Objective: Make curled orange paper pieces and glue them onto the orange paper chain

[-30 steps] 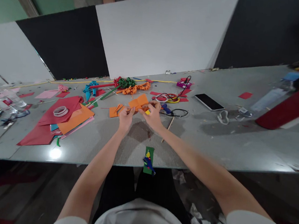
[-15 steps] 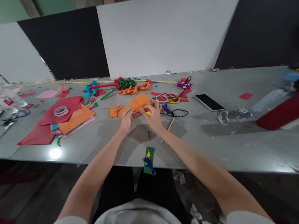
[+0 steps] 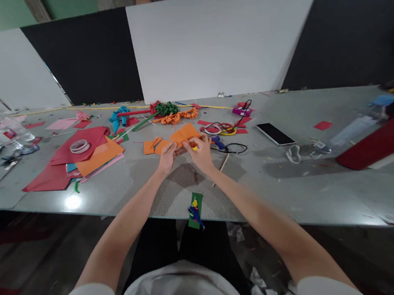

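My left hand [image 3: 166, 156] and my right hand [image 3: 201, 152] meet over the grey table [image 3: 284, 185], both pinched on a folded piece of orange paper [image 3: 184, 133]. The right hand's fingers also close round something small and yellow that is mostly hidden. Small orange paper scraps [image 3: 153, 145] lie just left of my left hand. Blue-handled scissors [image 3: 219, 143] and a thin wooden stick [image 3: 222, 164] rest right of my right hand.
Red, orange and pink sheets [image 3: 83, 154] with a tape roll [image 3: 80, 146] lie at left. Curled paper flowers [image 3: 172, 111] sit behind. A phone [image 3: 276, 134], a cable [image 3: 236, 148], a plastic bottle [image 3: 355, 129] and a red roll [image 3: 384, 139] are at right. A green paper piece [image 3: 196, 211] hangs at the near edge.
My left hand has shifted slightly right and closer to my right hand on the orange paper. Little else has moved.
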`<state>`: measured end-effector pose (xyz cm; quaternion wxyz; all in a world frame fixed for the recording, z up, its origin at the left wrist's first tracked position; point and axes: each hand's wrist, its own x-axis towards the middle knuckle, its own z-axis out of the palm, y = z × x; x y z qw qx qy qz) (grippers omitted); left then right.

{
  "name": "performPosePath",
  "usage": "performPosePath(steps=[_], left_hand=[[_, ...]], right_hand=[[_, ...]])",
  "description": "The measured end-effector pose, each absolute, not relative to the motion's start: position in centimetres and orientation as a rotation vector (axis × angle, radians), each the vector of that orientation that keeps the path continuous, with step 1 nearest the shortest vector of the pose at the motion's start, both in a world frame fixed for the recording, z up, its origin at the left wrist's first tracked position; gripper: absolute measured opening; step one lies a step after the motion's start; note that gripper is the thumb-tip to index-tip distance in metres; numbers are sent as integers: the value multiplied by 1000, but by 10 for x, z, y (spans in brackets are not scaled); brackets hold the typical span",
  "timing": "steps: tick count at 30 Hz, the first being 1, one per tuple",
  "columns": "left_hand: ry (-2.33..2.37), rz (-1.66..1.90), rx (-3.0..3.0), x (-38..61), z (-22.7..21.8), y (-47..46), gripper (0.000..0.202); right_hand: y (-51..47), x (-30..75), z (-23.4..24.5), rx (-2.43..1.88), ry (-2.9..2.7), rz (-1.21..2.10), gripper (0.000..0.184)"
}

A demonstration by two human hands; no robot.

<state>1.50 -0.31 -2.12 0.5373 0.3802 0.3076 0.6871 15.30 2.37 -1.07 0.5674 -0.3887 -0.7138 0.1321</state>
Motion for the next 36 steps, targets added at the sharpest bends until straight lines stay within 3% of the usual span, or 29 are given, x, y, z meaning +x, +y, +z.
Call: performPosePath(steps=[17,27,33,36], left_hand=[[739,1611,1013,13,-31,0,37],[937,1571,1233,14,-27,-7,30],[989,1616,1247,15,-24,-7,29],[955,1680,1117,15,-21,-6,26]], right_hand=[[28,154,-15,-894,-1670,348,41],[28,154,-14,-923,-1671,368,53],[27,151,-15,-912,-1609,431,48],[32,147,-22,-889,-1438,540,58]])
